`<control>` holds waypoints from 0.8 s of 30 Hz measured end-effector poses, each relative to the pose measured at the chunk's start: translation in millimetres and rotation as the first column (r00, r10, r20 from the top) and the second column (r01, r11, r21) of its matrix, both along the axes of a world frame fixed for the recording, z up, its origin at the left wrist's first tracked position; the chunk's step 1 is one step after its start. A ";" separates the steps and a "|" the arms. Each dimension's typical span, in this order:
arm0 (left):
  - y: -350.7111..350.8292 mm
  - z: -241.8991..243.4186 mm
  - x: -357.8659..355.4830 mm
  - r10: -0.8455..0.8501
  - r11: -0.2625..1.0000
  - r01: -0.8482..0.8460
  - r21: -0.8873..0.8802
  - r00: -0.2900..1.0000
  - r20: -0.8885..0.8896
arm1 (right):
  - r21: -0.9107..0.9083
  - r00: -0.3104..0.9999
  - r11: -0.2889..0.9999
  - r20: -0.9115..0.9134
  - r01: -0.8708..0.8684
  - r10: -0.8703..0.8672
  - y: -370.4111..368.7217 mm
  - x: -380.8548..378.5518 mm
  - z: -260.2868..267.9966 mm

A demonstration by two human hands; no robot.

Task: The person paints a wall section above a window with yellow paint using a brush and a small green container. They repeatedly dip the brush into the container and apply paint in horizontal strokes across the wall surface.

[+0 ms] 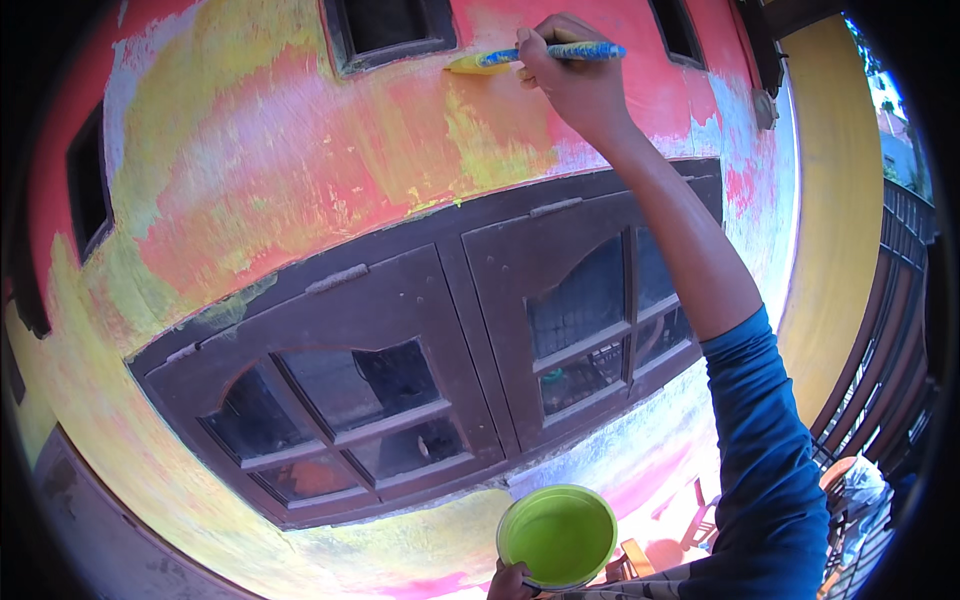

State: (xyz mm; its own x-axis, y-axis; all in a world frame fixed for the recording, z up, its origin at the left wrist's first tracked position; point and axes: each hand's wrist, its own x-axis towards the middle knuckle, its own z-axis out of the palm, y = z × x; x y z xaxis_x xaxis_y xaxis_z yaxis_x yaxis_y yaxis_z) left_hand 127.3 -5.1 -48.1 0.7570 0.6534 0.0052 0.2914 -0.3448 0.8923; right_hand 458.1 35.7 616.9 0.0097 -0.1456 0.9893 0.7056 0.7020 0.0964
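Observation:
My right hand (574, 75) is raised against the wall and grips a paintbrush (585, 51) by its blue, paint-spotted handle. The brush's yellow-green bristles touch the wall (405, 127) just below a small dark-framed opening (394, 30). Patches of pink, yellow-green and whitish paint cover that wall. Low in the view, my left hand (514, 581) holds a round tub (559, 536) of lime-green paint by its rim, the thumb over the edge.
A brown wooden double window (480, 315) with glass panes spans the wall's middle. Two more small openings flank it higher up. At the right stand a yellow pillar (832, 210) and a dark railing (874, 337). Wooden chairs (701, 525) are below.

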 end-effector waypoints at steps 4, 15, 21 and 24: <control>-2.7 0.4 -7.5 -0.006 1.000 0.006 0.015 1.000 -0.002 | -0.098 0.964 0.964 0.128 0.248 -0.235 -18.5 1.6 -85.0; -8.0 1.8 3.2 0.309 0.749 -0.146 -0.646 0.940 0.146 | 0.037 0.956 0.966 0.138 0.256 -0.259 -21.0 -1.1 -69.0; -10.3 -6.9 -9.9 0.090 0.992 -0.088 0.086 0.996 -0.017 | -0.142 0.971 0.961 0.055 0.237 -0.231 -33.0 1.2 -124.2; -12.9 -5.7 -9.7 0.077 0.992 -0.073 0.106 0.996 -0.036 | -0.035 0.987 0.987 -0.024 0.156 -0.156 -30.4 1.8 -96.7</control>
